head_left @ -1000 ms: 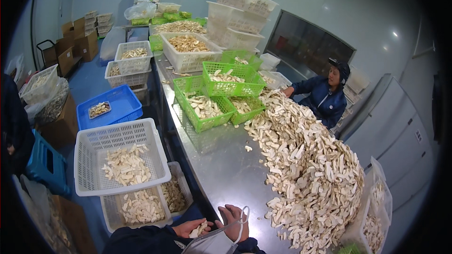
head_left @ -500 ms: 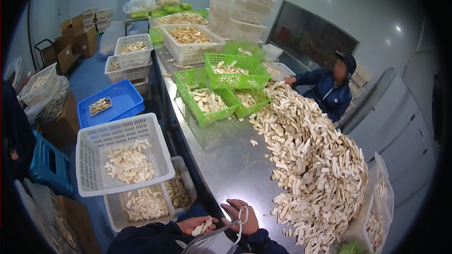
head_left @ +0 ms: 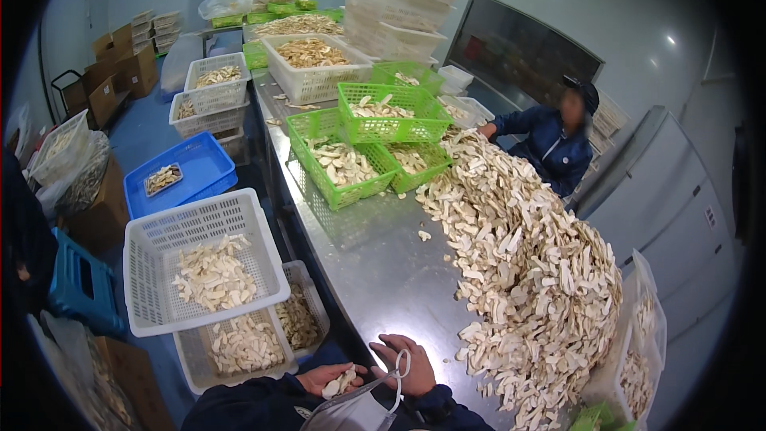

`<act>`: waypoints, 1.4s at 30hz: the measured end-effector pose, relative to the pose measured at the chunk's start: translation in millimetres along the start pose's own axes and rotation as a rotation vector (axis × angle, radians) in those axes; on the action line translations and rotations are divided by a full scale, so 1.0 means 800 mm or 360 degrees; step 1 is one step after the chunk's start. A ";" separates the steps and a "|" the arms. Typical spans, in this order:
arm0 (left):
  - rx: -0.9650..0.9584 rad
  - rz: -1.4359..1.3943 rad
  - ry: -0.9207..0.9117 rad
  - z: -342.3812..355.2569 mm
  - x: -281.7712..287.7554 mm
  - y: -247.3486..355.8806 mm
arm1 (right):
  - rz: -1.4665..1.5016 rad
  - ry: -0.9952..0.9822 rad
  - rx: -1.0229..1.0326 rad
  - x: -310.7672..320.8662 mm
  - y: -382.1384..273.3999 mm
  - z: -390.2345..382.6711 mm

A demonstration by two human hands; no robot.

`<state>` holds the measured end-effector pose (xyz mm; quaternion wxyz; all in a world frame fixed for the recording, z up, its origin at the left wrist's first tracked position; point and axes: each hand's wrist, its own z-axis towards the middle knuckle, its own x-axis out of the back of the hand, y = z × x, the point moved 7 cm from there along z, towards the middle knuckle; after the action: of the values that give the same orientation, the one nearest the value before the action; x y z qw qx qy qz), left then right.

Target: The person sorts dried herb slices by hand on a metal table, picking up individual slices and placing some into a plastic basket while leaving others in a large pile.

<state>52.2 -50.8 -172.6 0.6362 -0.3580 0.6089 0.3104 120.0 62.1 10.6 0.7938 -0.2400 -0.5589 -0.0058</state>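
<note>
L hand (head_left: 317,378) & R hand (head_left: 410,365) close together, btm ctr of frame.
L palm up, fingers curled in; R slightly higher, back showing, fingers loosely bent. Dark-sleeved forearms (head_left: 249,407) from btm edge.

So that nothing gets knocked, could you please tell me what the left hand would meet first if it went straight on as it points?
The left hand points toward the right hand, so probably that first, though depth is unclear.

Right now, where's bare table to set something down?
Free: steel table between green baskets and right hand, left of the pale slice heap, bar stray slices. Crowded: far end under white crates; right side under the heap.
</note>
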 end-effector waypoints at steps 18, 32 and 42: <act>-0.0007 0.0162 0.0193 -0.004 -0.001 0.004 | 0.0010 -0.0098 -0.0066 -0.015 0.011 -0.006; 0.0003 0.0188 0.0259 -0.004 -0.008 0.005 | 0.0040 0.0005 -0.0035 -0.004 0.001 -0.003; 0.0015 0.0133 0.0156 -0.006 -0.009 0.003 | -0.0013 -0.0017 -0.0032 -0.007 0.001 -0.003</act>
<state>47.1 -53.0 -165.4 0.5937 -0.3439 0.6552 0.3160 120.7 60.6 4.9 0.7882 -0.2458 -0.5641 -0.0133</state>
